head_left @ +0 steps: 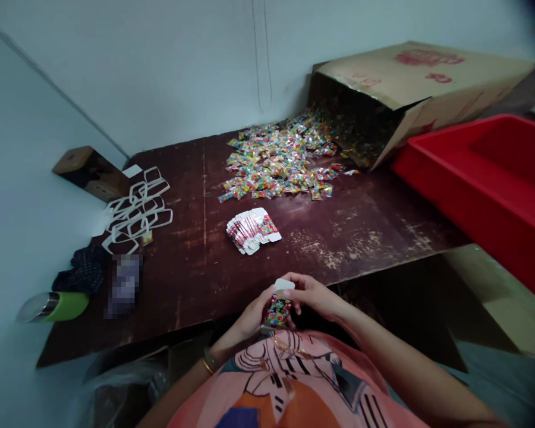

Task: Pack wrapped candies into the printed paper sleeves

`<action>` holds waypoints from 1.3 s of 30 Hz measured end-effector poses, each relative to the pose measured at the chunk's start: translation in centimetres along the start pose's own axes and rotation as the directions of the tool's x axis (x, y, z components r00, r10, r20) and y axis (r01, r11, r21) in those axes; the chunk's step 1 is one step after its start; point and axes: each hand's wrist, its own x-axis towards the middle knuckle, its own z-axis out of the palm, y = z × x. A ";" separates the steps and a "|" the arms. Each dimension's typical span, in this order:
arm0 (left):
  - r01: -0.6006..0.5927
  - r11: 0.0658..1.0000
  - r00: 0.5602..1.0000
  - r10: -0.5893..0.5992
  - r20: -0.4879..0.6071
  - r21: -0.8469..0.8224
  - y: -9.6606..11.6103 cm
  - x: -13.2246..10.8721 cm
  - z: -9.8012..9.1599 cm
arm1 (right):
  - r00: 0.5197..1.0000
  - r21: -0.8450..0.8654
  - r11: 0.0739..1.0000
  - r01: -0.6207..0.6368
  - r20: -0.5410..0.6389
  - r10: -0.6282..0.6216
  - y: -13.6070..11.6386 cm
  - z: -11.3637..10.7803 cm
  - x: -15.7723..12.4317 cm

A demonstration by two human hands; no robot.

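A small colourful printed box (278, 310) with a raised white flap is held close to my body at the table's front edge. My left hand (255, 312) grips its left side. At its upper right, my right hand (310, 293) has its fingers at the white flap. Beyond my hands lies a fanned stack of flat, colourful boxes (252, 230) on the dark table (196, 279). Farther back spreads a heap of small clear packets with colourful contents (280, 160).
A large cardboard box (428, 77) lies open toward the packets. To the right is a red tray (485, 196). White loop-shaped pieces (138, 217), a brown box (89, 172), dark cloth (81, 270) and a green-and-silver bottle (56, 306) are at the left.
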 end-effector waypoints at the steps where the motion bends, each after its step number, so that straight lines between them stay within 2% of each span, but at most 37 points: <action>1: -0.007 0.999 1.000 0.007 -0.007 -0.040 0.0 0.0 0.0 | 1.000 0.058 0.998 -0.024 0.020 0.023 0.0 0.0 0.0; 3: -0.020 0.997 0.998 0.016 -0.055 -0.073 -0.1 0.0 -0.2 | 0.997 0.165 0.983 -0.076 0.042 0.069 0.1 -0.1 -0.1; 5: -0.035 0.999 0.996 0.033 -0.084 -0.018 -0.2 0.0 -0.4 | 0.994 0.190 0.976 -0.110 0.037 0.105 0.4 -0.1 -0.1; 9: -0.123 0.954 0.989 0.142 -0.049 0.273 0.0 -0.1 -0.9 | 0.991 0.036 0.990 -0.136 0.014 0.136 1.1 0.3 0.4; 11: -0.133 0.929 0.985 0.161 -0.056 0.346 0.2 -0.1 -1.2 | 0.996 -0.101 0.991 -0.092 -0.006 0.092 1.4 0.5 0.9; 13: -0.109 0.938 0.987 0.142 -0.076 0.329 0.2 0.0 -1.5 | 0.999 -0.263 0.965 0.020 -0.022 -0.026 1.6 0.7 1.2; 15: -0.096 0.960 0.989 0.121 -0.082 0.263 -0.1 0.1 -1.9 | 0.991 -0.355 0.927 0.124 0.003 -0.131 1.7 0.9 1.4; 18: -0.100 0.983 0.993 0.109 -0.051 0.153 -0.6 -0.1 -2.5 | 0.991 -0.348 0.928 0.136 0.052 -0.126 1.9 1.2 1.7; 20: -0.093 0.992 0.995 0.096 -0.032 0.087 -0.9 -0.5 -2.7 | 0.995 -0.341 0.934 0.102 0.051 -0.090 2.1 1.4 2.1; 22: -0.083 0.996 0.997 0.083 -0.007 0.022 -1.0 -0.8 -3.0 | 0.993 -0.385 0.916 0.114 0.032 -0.110 2.2 1.5 2.4; 24: -0.096 0.995 0.995 0.097 0.038 -0.034 -1.1 -1.2 -3.3 | 0.976 -0.496 0.844 0.203 0.038 -0.213 2.3 1.6 2.5; 27: -0.145 0.986 0.987 0.150 0.058 -0.080 -1.3 -1.4 -3.6 | 0.915 -0.666 0.640 0.384 0.184 -0.359 2.5 1.8 1.8; 29: -0.151 0.986 0.987 0.154 0.045 -0.073 -1.3 -1.4 -3.7 | 0.882 -0.721 0.523 0.455 0.285 -0.375 2.7 2.0 0.9; 31: -0.134 0.989 0.989 0.137 0.047 -0.061 -1.2 -1.5 -3.7 | 0.864 -0.750 0.445 0.490 0.349 -0.362 2.5 1.7 0.6; 33: -0.127 0.991 0.991 0.128 0.037 -0.037 -0.8 -1.5 -3.6 | 0.851 -0.774 0.373 0.511 0.395 -0.347 1.4 0.3 1.5; 35: -0.146 0.987 0.989 0.147 -0.017 0.066 0.0 -1.7 -3.5 | 0.855 -0.848 0.272 0.455 0.329 -0.402 -0.9 -2.7 3.9; 36: -0.156 0.974 0.985 0.166 -0.051 0.163 0.5 -2.0 -3.4 | 0.851 -0.903 0.215 0.372 0.240 -0.468 -2.6 -4.8 5.5; 37: -0.161 0.946 0.978 0.191 -0.081 0.282 1.1 -2.3 -3.4 | 0.818 -0.958 0.168 0.233 0.100 -0.567 -4.5 -7.1 7.2; 38: -0.162 0.901 0.971 0.218 -0.098 0.402 1.8 -2.7 -3.5 | 0.757 -0.989 0.141 0.041 -0.062 -0.651 -6.5 -9.6 8.7; 39: -0.159 0.847 0.965 0.242 -0.101 0.507 2.5 -3.1 -3.6 | 0.704 -0.989 0.141 -0.048 -0.134 -0.698 -8.5 -12.0 10.0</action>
